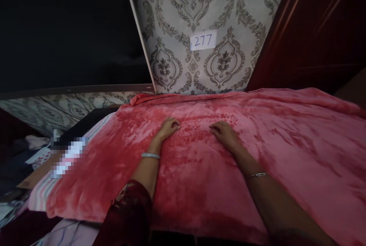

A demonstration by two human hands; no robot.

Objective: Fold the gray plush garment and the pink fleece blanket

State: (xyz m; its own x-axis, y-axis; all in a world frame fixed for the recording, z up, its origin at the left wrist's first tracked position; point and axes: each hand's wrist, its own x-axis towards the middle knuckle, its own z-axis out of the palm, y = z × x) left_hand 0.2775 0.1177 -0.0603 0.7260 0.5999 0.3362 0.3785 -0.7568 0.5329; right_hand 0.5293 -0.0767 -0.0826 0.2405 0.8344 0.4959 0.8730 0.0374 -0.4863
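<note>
Two hands lie palm-down on a red plush blanket (217, 169) spread flat across a bed. The left hand (169, 127) rests with its fingers loosely curled, fingertips pressing into the pile, gripping nothing. The right hand (224, 131) lies just beside it, fingers relaxed and nearly flat on the fabric, likewise holding nothing (each wrist wears a thin bangle). On the damask-patterned wallpaper (171, 21) behind the bed, a small white paper label (203, 40) reads "277" in handwritten blue digits. Left of the blanket, a striped sheet (42, 190) shows at the bed's edge.
</note>
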